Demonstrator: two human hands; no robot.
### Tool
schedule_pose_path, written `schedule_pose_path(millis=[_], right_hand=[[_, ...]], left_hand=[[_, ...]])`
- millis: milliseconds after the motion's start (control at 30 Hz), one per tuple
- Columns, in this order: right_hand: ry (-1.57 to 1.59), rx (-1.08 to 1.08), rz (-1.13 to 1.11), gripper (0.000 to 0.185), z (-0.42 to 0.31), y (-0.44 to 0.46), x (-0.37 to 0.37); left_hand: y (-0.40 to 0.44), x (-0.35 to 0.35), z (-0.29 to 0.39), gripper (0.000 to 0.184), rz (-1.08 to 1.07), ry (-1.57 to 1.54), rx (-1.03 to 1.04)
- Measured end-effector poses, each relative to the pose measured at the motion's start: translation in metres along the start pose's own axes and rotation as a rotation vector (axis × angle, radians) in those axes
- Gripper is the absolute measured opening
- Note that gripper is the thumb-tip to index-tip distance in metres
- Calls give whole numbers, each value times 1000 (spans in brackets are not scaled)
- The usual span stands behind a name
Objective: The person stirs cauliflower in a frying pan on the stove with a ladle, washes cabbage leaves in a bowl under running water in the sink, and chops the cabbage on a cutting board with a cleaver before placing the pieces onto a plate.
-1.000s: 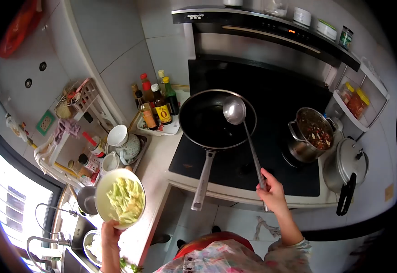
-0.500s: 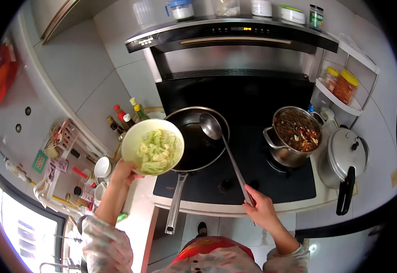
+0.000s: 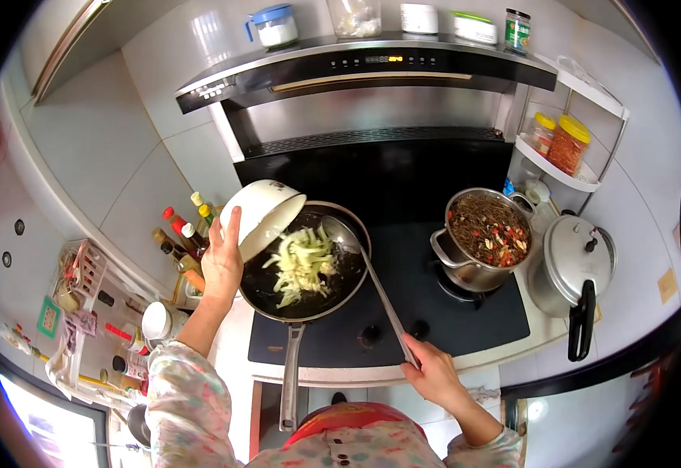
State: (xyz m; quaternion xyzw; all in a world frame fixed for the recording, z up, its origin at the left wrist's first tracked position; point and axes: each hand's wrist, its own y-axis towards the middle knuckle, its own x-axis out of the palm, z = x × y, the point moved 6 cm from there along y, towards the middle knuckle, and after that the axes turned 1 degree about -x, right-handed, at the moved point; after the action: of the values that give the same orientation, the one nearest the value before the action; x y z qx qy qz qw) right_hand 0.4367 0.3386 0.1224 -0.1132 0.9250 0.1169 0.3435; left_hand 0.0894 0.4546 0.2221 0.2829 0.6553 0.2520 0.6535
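Note:
Tipped on its side over the frying pan [image 3: 346,277], a cream-white bowl [image 3: 256,212] is in my left hand [image 3: 222,264], whose fingers grip its outer side. Pale green vegetable strips [image 3: 303,261] lie in the pan, just beyond the bowl's lowered rim. A long-handled metal ladle [image 3: 383,292] runs from my right hand [image 3: 436,378] to the pan. My right fingers are closed round the handle's end. The ladle's head rests at the pan's right side, next to the strips. The pan's metal handle points towards me.
A steel pot [image 3: 477,274] full of dark strips and red pieces stands on the right burner. Beside it is a pressure cooker [image 3: 566,261]. Several bottles [image 3: 188,238] stand left of the pan. A range hood [image 3: 371,66] hangs above the stove [image 3: 465,324].
My left hand has turned the bowl over sideways above the pan, and the vegetable strips have gone from the bowl into the pan. The view has shifted slightly.

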Motion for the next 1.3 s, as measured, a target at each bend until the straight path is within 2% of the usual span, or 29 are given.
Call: schedule_pose_path(millis=[100,200,233,267,333,433,533,567,667,700,833,933,1033,1133,1233,1300], right_hand=[[-132,-82,6,51,-8,11,6],[-303,-139,-14,51,-14,24,18],[-362,-158,-19,51,-15,30,23],[-403,-191,-15,49,-17,35,27],[-484,-258,-9,45,-23,43,34],[-238,-290,-148,38,-40,52,24],[218,20,-160,31,13,76,31],[-143,-191,13,31,21,81,37],[-619,-50,-294,41,58,82,105],[-670,-63,-338,53,61,82,121],[-749,-102,-312,59,56,103,149],[-832,-161,-243,52,71,110,163],[-868,-181,-168,38,81,105,171],[-868,-432,-91,25,74,97,166],[-827,-690,-136,21,69,97,165],[-862,-767,-188,21,67,98,167]], left_hand=[[-3,-13,-5,72,12,5,-44],[-14,-29,-24,72,224,-161,-156],[-21,-36,-33,70,268,-175,-272],[-36,-35,-47,69,205,-426,-557],[-79,-27,-78,66,217,-821,-958],[-149,-30,-101,60,243,-1228,-1136],[-241,-39,-112,52,239,-1357,-1415],[-269,-45,-108,49,261,-1362,-1461],[-345,-63,-86,45,256,-1360,-1652],[-365,-67,-77,44,291,-1359,-1685],[-436,-80,-48,48,394,-1311,-1898],[-446,-97,-25,36,547,-1235,-1925],[-470,-103,-19,40,535,-1193,-2036],[-489,-104,-21,45,565,-1207,-2026],[-495,-103,-29,46,596,-1194,-2008],[-501,-105,-37,46,594,-1165,-2023]])
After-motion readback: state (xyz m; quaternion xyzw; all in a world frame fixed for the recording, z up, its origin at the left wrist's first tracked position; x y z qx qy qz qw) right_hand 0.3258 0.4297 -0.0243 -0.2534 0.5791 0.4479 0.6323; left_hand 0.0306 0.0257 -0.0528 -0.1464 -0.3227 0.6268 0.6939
